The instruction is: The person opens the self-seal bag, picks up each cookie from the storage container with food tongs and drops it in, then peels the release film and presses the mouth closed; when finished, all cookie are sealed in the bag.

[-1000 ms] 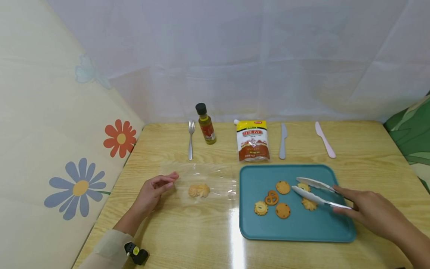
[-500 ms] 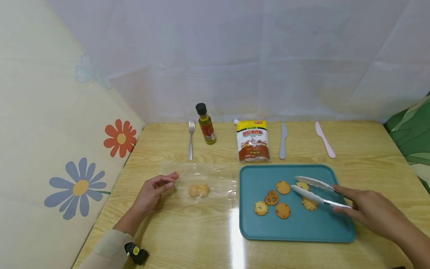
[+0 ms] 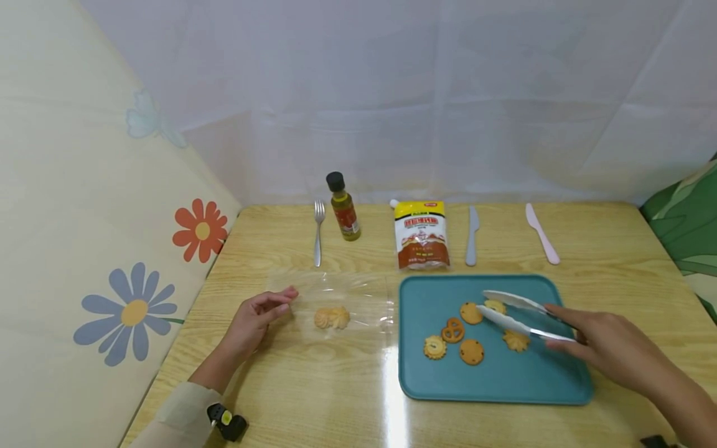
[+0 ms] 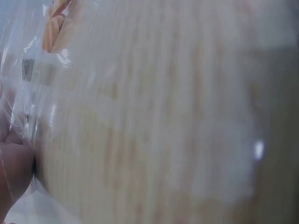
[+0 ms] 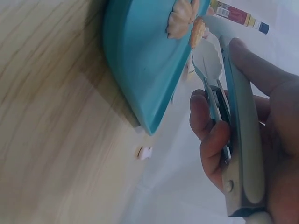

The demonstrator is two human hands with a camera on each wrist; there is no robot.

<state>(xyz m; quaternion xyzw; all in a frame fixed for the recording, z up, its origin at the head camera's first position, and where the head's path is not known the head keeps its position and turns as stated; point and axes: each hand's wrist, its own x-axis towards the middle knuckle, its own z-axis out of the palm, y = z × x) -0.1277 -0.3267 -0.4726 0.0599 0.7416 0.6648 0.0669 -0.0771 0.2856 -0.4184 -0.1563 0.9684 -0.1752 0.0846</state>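
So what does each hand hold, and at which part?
The right hand holds the tongs at their handle end. The left hand pinches the near edge of the clear bag.

Print shows on the sauce pouch [image 3: 421, 235] and bottle [image 3: 343, 208] — none legible.

Our left hand [image 3: 254, 315] lies on its side at the left, fingers loosely curled, fingertips [image 3: 288, 292] pinched forward | left forearm runs back toward us, sleeved at the wrist | our right hand [image 3: 607, 339] reaches in from the right, thumb [image 5: 261, 70] on top, fingers [image 5: 210, 135] curled underneath in a grip | right forearm extends low right.
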